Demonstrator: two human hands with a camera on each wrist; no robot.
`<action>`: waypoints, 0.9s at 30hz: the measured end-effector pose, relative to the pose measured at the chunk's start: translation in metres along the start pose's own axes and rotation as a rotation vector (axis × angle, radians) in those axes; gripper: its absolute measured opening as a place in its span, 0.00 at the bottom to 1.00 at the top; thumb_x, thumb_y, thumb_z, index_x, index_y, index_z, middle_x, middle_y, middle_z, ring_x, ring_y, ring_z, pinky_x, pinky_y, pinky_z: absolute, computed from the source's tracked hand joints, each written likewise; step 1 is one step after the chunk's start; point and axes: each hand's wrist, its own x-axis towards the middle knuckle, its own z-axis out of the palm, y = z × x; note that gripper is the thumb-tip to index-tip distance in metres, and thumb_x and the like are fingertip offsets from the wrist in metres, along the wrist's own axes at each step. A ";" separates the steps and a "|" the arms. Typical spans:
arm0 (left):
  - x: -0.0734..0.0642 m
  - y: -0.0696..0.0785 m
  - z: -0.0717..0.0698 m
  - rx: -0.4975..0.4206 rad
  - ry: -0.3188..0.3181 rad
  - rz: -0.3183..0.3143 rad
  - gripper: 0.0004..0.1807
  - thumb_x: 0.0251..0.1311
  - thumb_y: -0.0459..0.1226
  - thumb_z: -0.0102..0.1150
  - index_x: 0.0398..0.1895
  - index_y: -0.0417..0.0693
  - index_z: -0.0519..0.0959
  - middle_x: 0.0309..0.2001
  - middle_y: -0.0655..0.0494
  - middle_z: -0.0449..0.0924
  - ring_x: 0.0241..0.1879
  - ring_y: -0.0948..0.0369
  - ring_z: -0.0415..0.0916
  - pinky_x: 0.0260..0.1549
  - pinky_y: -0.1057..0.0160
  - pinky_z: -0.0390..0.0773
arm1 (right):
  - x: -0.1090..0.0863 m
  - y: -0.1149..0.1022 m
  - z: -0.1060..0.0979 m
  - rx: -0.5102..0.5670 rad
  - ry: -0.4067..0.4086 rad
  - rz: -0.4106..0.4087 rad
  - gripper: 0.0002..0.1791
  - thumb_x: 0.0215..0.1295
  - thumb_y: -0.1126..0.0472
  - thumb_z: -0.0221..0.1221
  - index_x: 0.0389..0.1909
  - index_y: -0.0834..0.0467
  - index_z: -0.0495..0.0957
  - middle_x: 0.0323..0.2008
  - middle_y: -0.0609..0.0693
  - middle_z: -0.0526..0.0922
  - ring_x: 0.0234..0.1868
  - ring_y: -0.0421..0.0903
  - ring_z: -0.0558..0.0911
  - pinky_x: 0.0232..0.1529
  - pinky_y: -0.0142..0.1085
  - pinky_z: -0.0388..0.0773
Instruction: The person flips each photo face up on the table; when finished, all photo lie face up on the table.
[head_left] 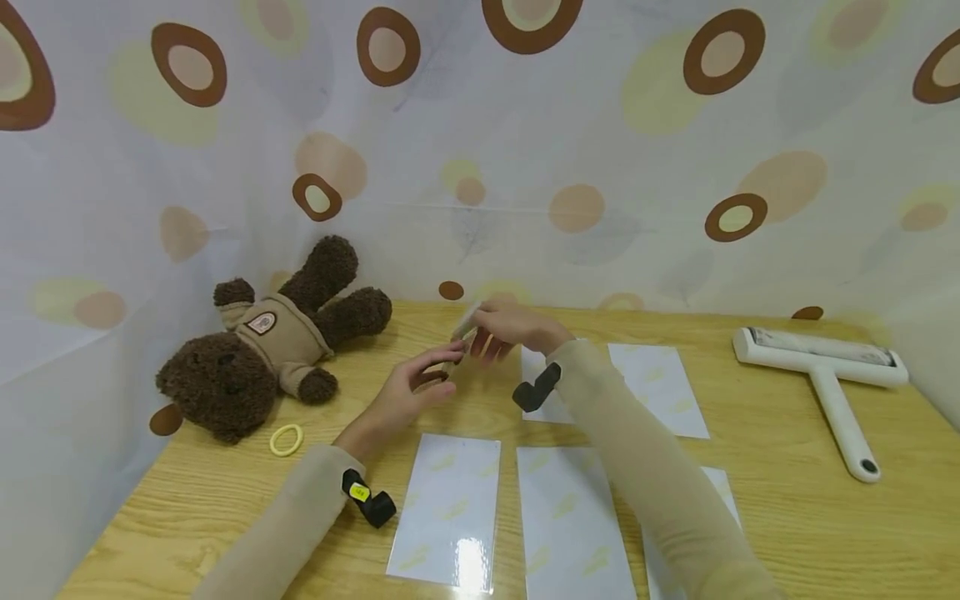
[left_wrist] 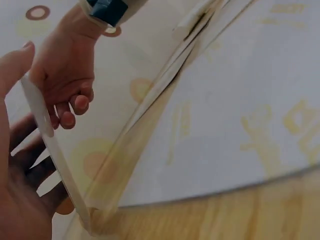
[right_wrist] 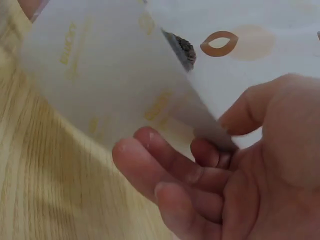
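- Pinching with the right hand [head_left: 517, 327] one corner of a pale sheet [right_wrist: 95, 65], with thumb to one face and curled fingers to the other; showing a narrow grip
- Holding with the left hand [head_left: 393, 408] another part of the same sheet, between thumb and fingers; showing a looser grip, with fingers spreading behind the sheet in the left wrist view
- Suspending the sheet between both hands, above the rear half of the wooden table [head_left: 810, 533]; tilting it almost edge-on to the head view
- Displaying yellow printed marks on the sheet's face in the right wrist view
- Showing five flat sheets [head_left: 446, 500] lying on the table, two at the rear and three at the front, with similar yellow marks
- Crossing above several of these with the right sleeve [head_left: 660, 467], partly hiding them
- Wearing a black device [head_left: 538, 387] at the right wrist and a second at the left
- Showing a brown teddy bear [head_left: 285, 337] lying at the left, with head toward the front and feet toward the rear
- Placing a yellow ring [head_left: 273, 442] near the bear's head
- Resting a white T-shaped tool [head_left: 823, 367] at the right, with handle pointing toward the front
- Hanging a spotted curtain [head_left: 525, 125] behind the table
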 end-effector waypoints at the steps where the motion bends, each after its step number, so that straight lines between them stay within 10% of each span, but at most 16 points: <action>1: -0.001 -0.001 0.000 0.038 -0.006 -0.003 0.24 0.65 0.32 0.56 0.65 0.43 0.70 0.72 0.50 0.60 0.72 0.50 0.54 0.66 0.41 0.59 | 0.000 0.000 -0.001 -0.025 0.006 0.002 0.21 0.72 0.60 0.39 0.43 0.69 0.79 0.28 0.58 0.85 0.31 0.58 0.86 0.27 0.39 0.81; 18: -0.004 -0.020 -0.009 0.608 -0.049 -0.071 0.19 0.60 0.34 0.62 0.55 0.40 0.78 0.70 0.43 0.62 0.69 0.42 0.58 0.64 0.38 0.58 | 0.006 0.028 0.005 -0.435 0.131 0.143 0.25 0.67 0.63 0.49 0.07 0.53 0.65 0.12 0.45 0.74 0.15 0.41 0.69 0.29 0.33 0.68; 27: -0.004 -0.014 -0.007 0.715 -0.059 -0.145 0.24 0.65 0.38 0.58 0.62 0.38 0.72 0.71 0.41 0.59 0.69 0.42 0.56 0.63 0.35 0.56 | 0.015 0.035 0.010 -0.559 0.205 0.230 0.22 0.58 0.62 0.52 0.07 0.52 0.57 0.10 0.43 0.53 0.15 0.41 0.54 0.22 0.34 0.59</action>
